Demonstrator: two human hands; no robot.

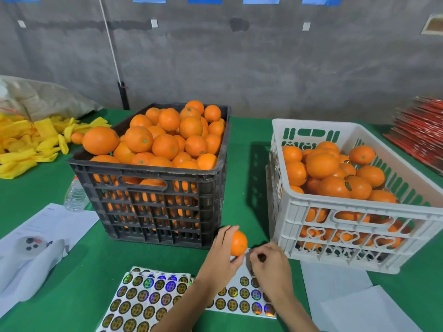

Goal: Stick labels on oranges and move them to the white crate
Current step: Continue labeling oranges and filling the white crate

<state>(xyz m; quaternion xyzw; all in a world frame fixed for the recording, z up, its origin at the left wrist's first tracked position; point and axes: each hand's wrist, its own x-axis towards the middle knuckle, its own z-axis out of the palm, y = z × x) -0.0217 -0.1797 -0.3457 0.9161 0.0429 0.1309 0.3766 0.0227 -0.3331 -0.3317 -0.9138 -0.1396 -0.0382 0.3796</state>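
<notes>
Left hand point(221, 252) cradles a small round orange point(238, 243) just above the green surface point(84, 264), grip wrapped round it. Right hand point(269, 262) pinches at the holographic sticker sheet point(239, 295); peel cleanly, then press flat on the peel.

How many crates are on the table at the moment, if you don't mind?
2: a black crate at centre, heaped with oranges, and a white crate to its right, partly filled.
</notes>
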